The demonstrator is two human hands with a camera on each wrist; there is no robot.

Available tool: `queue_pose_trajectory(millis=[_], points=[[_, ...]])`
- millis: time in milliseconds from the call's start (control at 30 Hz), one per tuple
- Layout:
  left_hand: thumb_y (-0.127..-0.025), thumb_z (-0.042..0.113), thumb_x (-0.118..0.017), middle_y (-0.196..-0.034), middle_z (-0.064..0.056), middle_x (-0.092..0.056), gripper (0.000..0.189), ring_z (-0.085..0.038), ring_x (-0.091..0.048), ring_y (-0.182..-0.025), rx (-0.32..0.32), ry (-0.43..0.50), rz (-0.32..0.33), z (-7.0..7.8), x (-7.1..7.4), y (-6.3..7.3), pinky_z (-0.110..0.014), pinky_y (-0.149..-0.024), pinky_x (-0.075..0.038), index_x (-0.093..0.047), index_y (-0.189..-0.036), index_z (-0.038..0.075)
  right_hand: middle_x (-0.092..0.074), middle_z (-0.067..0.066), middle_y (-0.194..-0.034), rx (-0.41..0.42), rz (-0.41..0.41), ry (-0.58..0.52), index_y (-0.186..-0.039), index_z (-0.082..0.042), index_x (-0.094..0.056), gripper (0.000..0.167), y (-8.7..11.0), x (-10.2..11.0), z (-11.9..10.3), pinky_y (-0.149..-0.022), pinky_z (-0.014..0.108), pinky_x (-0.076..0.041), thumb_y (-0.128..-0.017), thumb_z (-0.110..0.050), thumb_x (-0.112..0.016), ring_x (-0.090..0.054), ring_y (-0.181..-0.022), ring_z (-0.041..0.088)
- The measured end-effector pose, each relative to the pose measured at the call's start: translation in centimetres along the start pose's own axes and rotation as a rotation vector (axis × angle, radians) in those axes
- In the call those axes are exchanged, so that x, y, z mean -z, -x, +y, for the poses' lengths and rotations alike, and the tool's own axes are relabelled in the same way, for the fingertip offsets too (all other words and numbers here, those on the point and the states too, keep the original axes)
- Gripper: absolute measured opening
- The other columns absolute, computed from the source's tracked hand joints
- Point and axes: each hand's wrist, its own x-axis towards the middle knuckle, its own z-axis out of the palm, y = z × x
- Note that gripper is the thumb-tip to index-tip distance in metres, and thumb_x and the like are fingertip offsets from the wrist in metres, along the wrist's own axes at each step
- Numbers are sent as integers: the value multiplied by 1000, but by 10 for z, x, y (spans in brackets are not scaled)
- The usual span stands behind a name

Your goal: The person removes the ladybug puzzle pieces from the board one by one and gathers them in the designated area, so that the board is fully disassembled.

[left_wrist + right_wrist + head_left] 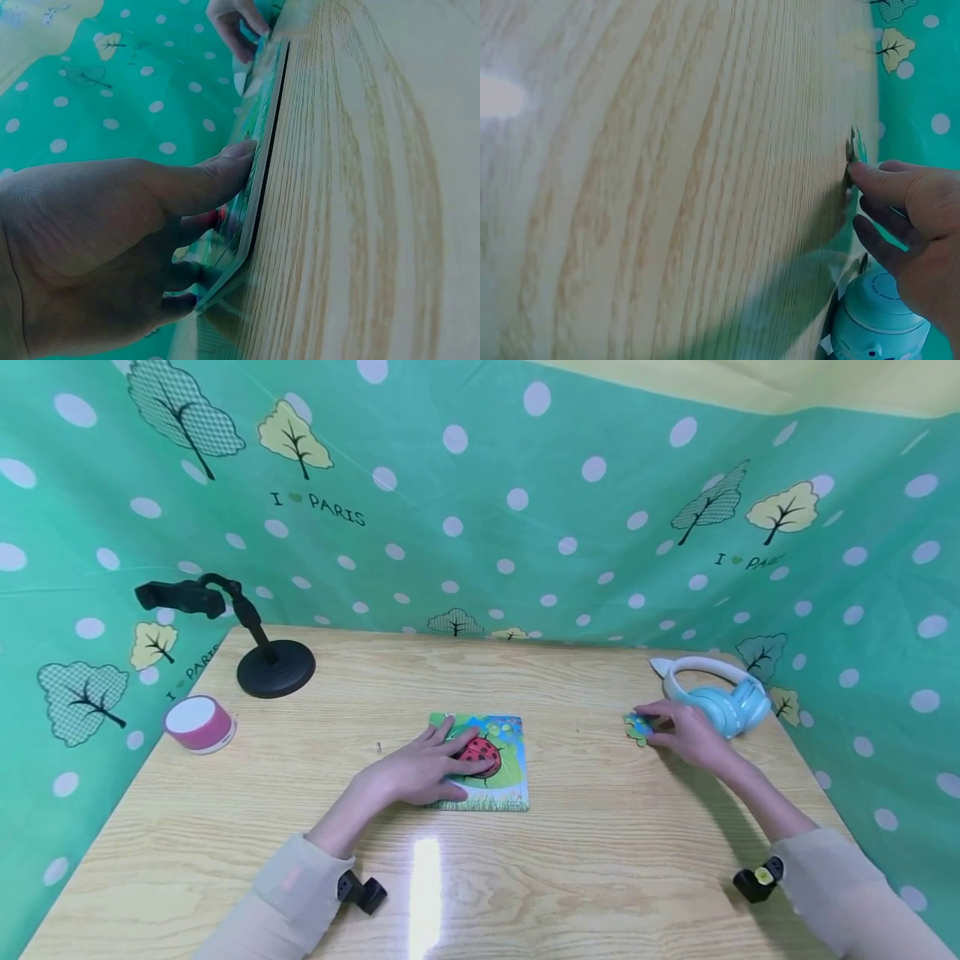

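Wood grain streaks the pale tan worktop [585, 860] in long, wavy lines, with a smooth sheen where light reflects near its front. On it lies a thin, flat, square board [512, 777], printed with a round red ladybug, green leaf shapes and a strip of grass along the near edge. The left hand [423, 768] rests over the board's left part, its fingers spread apart, some reaching across the ladybug's spotted back. Well to the right, a small puzzle piece [636, 729], thin, blue and green with a lobed outline, sits at the fingertips of the right hand [690, 732], pinched between thumb and fingers; whether it touches the worktop I cannot tell. Just beyond that hand are smooth headphones [738, 703] with rounded light-blue cups and a whitish band. Soft dotted green cloth [510, 543], creased in places, hangs behind.
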Motion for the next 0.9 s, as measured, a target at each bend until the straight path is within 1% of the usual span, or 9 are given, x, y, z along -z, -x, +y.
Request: queue_pose_trajectory(millis=[367,600,900], points=[[-102,37,-62,-175,-11,-11,57,-51,0,-159,8,-2,-3,0,0,1,-63,-130,-11,-45,-156,34,-67,29,-128,-32,-53,-3,-134,5,-64,50,0,2,1,-84,49,-63,-86,4,-77,-71,-107,43],[-102,38,-62,-175,-12,-11,57,-50,1,-159,4,6,0,-1,-1,0,-63,-130,-10,-44,-156,34,-67,29,-128,-37,-59,-7,-134,5,-64,50,0,3,-1,-84,49,-63,-86,2,-78,-70,-107,43],[-102,38,-62,-175,-12,-12,56,-50,1,-159,1,12,6,-1,-1,0,-64,-130,-11,-46,-155,33,-66,29,-130,-38,-99,-14,-137,6,-61,53,0,5,-4,-85,48,-63,-87,0,-78,-68,-112,45]])
